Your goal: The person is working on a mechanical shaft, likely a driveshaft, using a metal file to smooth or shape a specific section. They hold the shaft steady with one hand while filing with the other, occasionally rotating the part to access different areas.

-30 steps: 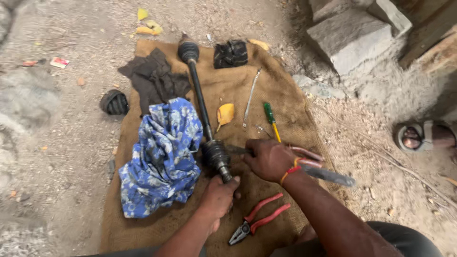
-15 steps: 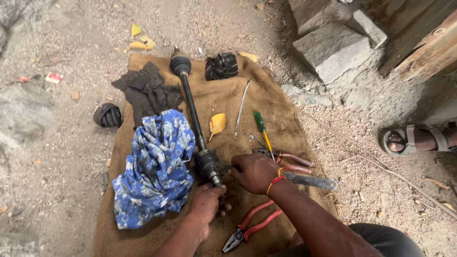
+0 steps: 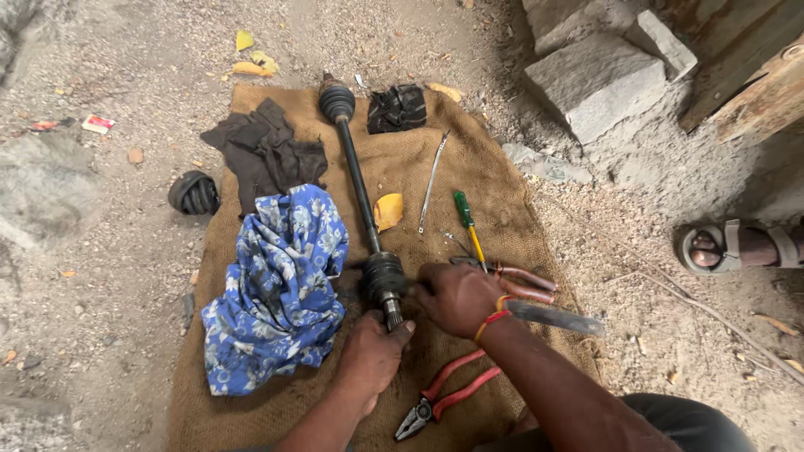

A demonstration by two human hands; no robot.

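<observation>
**Both hands at the near joint of the axle**

While I watched from the head camera, my left hand (image 3: 370, 356) was curled under the splined stub, and my right hand (image 3: 456, 297) was closed on the ribbed boot of the long black steel drive shaft (image 3: 358, 180). It lay on the brown burlap mat (image 3: 494, 188), long axis running away from me, far joint pointing ahead. I judged the near joint was being worked; the next move called for a steady grip.

Both forearms come in from the bottom edge and angle up toward the middle. The left hand (image 3: 371, 353) is curled, knuckles up, thumb poking toward the right. The right hand (image 3: 456, 297) sits just above it, fingers bent and closed, with a red-orange thread on the wrist.
</observation>
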